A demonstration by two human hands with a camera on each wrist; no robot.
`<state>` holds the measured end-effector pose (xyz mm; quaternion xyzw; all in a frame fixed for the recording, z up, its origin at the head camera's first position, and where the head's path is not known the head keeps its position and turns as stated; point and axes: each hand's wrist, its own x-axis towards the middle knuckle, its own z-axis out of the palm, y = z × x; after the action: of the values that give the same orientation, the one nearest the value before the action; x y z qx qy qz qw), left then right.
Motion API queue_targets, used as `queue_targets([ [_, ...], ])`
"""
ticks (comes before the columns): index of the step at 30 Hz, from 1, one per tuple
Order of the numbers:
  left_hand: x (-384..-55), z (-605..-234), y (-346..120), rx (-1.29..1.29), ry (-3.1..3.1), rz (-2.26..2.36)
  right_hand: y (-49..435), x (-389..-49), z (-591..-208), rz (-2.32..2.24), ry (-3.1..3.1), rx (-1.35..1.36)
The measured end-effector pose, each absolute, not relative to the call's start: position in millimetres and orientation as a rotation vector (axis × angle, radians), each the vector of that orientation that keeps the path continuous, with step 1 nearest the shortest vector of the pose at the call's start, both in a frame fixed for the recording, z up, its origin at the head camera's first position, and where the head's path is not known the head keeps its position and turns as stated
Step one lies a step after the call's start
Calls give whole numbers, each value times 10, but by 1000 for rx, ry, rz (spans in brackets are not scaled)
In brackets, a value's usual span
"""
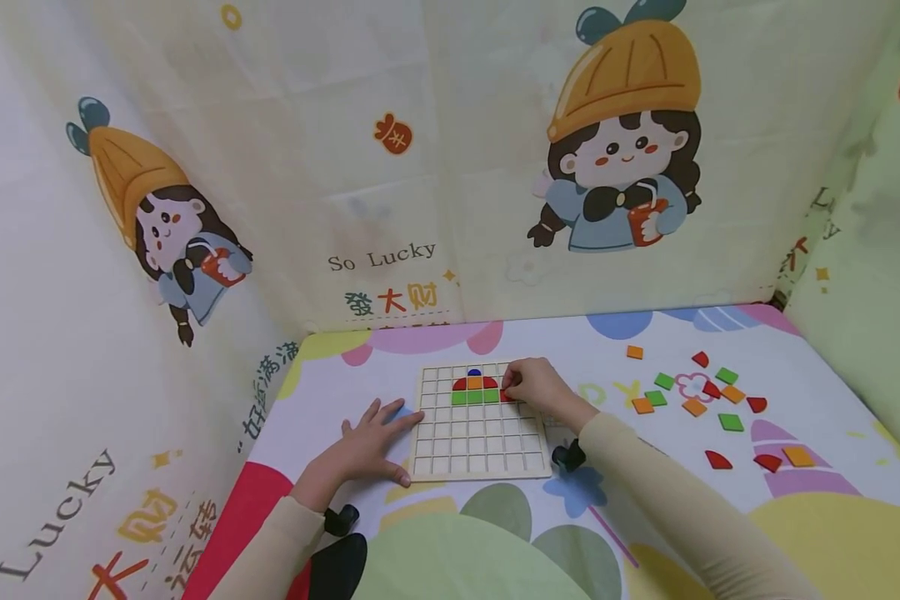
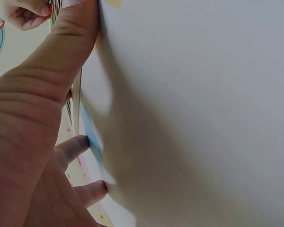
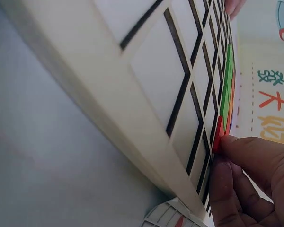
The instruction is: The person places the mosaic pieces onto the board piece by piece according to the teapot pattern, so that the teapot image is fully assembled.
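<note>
A wooden grid board lies flat on the table. My left hand is spread at its left side, fingers extended; the left wrist view shows the thumb by the board's edge. With thumb and fingertips, my right hand pinches a red piece at the right end of the row of green squares set in the grid. Above that row sit an orange square between two red quarter-rounds, and a blue rounded piece. My right fingers partly cover the pinched piece.
Several loose pieces lie scattered on the right of the table, among them an orange square, a green square and a red quarter-round. A printed cloth hangs behind the table and along its sides.
</note>
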<state>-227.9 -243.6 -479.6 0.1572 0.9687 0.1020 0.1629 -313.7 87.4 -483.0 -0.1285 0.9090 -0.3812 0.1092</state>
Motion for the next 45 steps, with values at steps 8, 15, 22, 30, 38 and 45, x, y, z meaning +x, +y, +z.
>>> queue_targets([
  [8, -2287, -4795, -2437, 442, 2755, 295, 879, -3151, -4834, -1095, 2651, -401],
  [15, -2293, -4780, -2440, 445, 2754, 297, 840, -3202, -4869, -971, 2677, -432],
  [22, -2308, -4787, -2445, 451, 2750, 294, 827, -3187, -4823, -962, 2657, -454],
  [30, -2301, -4758, -2453, 443, 2739, 304, 954, -3165, -4752, -997, 2633, -437],
  [38, -2286, -4747, -2432, 435, 2744, 315, 1210, -3144, -4707, -985, 2709, -448],
  [45, -2284, -4791, -2418, 427, 2742, 322, 1457, -3087, -4637, -958, 2752, -465],
])
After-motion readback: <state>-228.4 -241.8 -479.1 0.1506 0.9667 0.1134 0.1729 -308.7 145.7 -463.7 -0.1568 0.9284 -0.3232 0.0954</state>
